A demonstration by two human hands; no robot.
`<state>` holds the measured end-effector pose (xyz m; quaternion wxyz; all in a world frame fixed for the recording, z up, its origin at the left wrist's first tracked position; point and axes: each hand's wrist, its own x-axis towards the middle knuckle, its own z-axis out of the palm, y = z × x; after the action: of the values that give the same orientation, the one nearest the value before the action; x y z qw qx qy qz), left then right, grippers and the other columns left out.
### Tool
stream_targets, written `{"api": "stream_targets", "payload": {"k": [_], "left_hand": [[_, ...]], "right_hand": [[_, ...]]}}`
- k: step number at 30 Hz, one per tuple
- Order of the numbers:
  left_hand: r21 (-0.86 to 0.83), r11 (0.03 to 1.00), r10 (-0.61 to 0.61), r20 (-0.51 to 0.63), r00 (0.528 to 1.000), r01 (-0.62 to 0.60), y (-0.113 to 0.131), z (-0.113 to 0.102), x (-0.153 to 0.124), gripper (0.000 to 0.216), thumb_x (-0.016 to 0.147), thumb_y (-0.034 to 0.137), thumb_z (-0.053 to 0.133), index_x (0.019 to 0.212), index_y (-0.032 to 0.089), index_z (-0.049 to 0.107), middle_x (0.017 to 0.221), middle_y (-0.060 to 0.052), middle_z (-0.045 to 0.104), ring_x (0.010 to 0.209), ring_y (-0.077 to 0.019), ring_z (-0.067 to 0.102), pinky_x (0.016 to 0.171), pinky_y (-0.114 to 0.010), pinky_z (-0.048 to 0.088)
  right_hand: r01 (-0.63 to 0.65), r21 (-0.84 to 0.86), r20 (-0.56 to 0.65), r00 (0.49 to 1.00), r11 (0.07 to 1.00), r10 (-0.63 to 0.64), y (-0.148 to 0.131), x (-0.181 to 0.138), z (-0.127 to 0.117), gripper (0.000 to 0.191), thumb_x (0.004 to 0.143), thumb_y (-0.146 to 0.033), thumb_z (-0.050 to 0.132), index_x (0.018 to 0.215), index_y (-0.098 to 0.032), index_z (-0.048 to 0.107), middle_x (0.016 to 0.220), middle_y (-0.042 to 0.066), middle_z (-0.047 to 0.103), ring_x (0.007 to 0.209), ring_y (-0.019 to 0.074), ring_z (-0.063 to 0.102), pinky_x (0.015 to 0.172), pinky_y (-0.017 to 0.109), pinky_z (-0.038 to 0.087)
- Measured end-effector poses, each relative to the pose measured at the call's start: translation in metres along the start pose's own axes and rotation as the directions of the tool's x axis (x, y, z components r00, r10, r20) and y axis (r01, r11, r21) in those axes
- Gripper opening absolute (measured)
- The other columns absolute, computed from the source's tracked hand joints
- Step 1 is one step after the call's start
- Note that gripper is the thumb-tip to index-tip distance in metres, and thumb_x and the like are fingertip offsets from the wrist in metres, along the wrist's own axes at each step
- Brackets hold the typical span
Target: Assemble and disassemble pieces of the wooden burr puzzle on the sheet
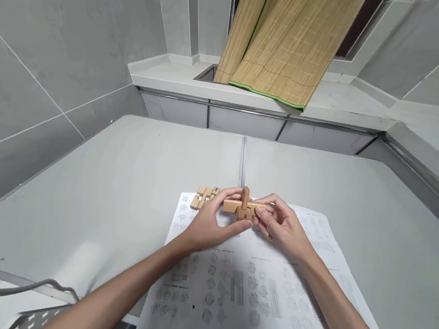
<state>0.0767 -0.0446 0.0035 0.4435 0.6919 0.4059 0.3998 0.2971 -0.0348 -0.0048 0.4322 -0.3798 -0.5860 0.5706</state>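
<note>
Item: wooden puzzle [243,208], partly assembled. We hold it between both hands, lifted just above the instruction sheet [244,290]. It consists of a long horizontal bar with a short upright block crossing it near the middle.

Left hand [212,222]: fingers curled around the bar's left end, thumb reaching under toward the crossing block. A closed pinch, not a spread hand.

Right hand [280,225]: fingertips pinching the bar's right end, thumb on the near side, close against the crossing block.

Loose pieces [204,196]: a small cluster of notched wooden bars lying on the sheet's far edge, just beyond the left hand's knuckles, apart from the held piece.

Handling, as we judge it: light, stiff, dry unfinished wood; it should grip well and not slip. Hardly fragile, though thin notched sections could chip if forced. The joint looks loose-fitting, so the crossing block may slide out if we tilt the bar. Best taken by the bar's two ends, one thumb steadying the crossing.

Surroundings: grey table [122,174] beneath the sheet; a bamboo mat [290,45] leaning well beyond both hands.
</note>
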Motion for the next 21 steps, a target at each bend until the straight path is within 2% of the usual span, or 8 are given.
{"api": "stream_targets", "payload": {"k": [8,11,14,18,21], "left_hand": [[0.003,0.995,0.096,-0.004,0.995,-0.096,-0.004,-0.003,0.002,0.059,0.090,0.040,0.080,0.144,0.031,0.058,0.147,-0.010,0.064,0.138,-0.0331,0.061,0.117,-0.058,0.052],[-0.026,0.988,0.154,-0.011,0.988,-0.154,-0.003,-0.004,0.003,0.058,0.089,0.038,0.082,0.141,0.031,0.059,0.153,-0.011,0.059,0.146,-0.0339,0.054,0.120,-0.060,0.048],[-0.078,0.991,0.107,0.033,0.994,-0.105,0.000,-0.008,0.002,0.063,0.087,0.037,0.084,0.144,0.031,0.057,0.156,-0.010,0.056,0.149,-0.0337,0.050,0.125,-0.060,0.044],[-0.087,0.996,0.038,0.018,0.999,-0.036,0.004,-0.008,0.001,0.071,0.082,0.037,0.088,0.145,0.029,0.056,0.153,-0.011,0.059,0.147,-0.0345,0.053,0.125,-0.058,0.043],[-0.058,0.996,0.063,-0.023,0.998,-0.064,0.002,-0.005,0.001,0.073,0.079,0.037,0.091,0.142,0.029,0.056,0.151,-0.011,0.059,0.146,-0.0348,0.054,0.124,-0.058,0.044]], "right_hand": [[0.019,0.022,-0.020,1.000,1.000,-0.019,-0.002,-0.002,0.003,0.038,0.094,-0.061,0.074,0.100,-0.025,0.063,0.074,-0.001,0.066,0.047,0.0096,0.044,0.045,0.026,0.034],[0.027,0.032,-0.003,1.000,0.999,-0.027,-0.004,-0.003,0.002,0.036,0.095,-0.058,0.074,0.100,-0.025,0.063,0.075,-0.001,0.068,0.047,0.0096,0.045,0.047,0.027,0.035],[0.034,0.017,0.003,0.999,0.999,-0.034,-0.003,-0.003,0.001,0.033,0.096,-0.056,0.074,0.100,-0.025,0.063,0.076,-0.001,0.068,0.047,0.0101,0.047,0.049,0.028,0.038],[0.062,-0.097,-0.079,0.994,0.993,-0.070,0.005,-0.003,0.004,0.029,0.099,-0.053,0.072,0.103,-0.025,0.066,0.079,0.000,0.070,0.049,0.0114,0.050,0.049,0.027,0.040],[0.111,-0.237,-0.180,0.971,0.965,-0.156,0.013,-0.003,0.006,0.023,0.101,-0.048,0.069,0.105,-0.025,0.069,0.086,0.004,0.074,0.063,0.0169,0.064,0.054,0.028,0.045]]}}
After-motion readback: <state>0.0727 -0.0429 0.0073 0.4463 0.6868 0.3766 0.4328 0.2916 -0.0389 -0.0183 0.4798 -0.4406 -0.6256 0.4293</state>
